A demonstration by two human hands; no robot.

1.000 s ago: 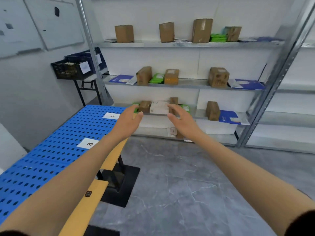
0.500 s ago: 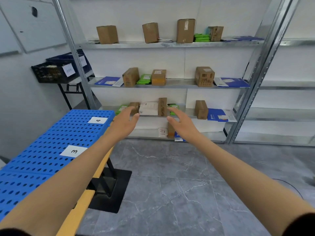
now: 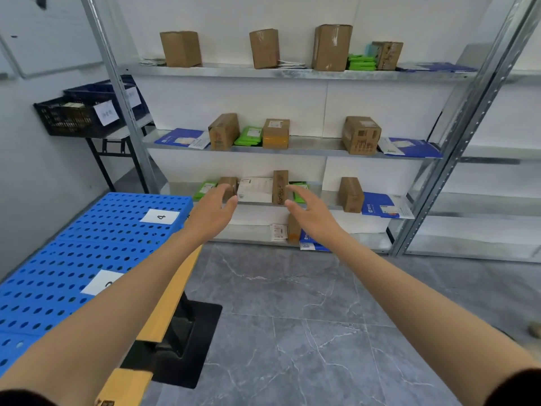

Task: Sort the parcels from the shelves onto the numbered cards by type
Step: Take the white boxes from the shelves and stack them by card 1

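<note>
Left hand and right hand reach out open, holding nothing. Best bet: clamp the white parcel at 12 o'clock by both ends, dodging the box at its 3.

both arms stretched straight forward, forearms bare. left hand fingers loose and slightly bent, palm facing inward. right hand same, fingers extended. both hands holding nothing, set apart.

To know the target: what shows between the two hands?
In the head view, a white parcel and an upright brown box on the shelf, between left hand and right hand.
</note>
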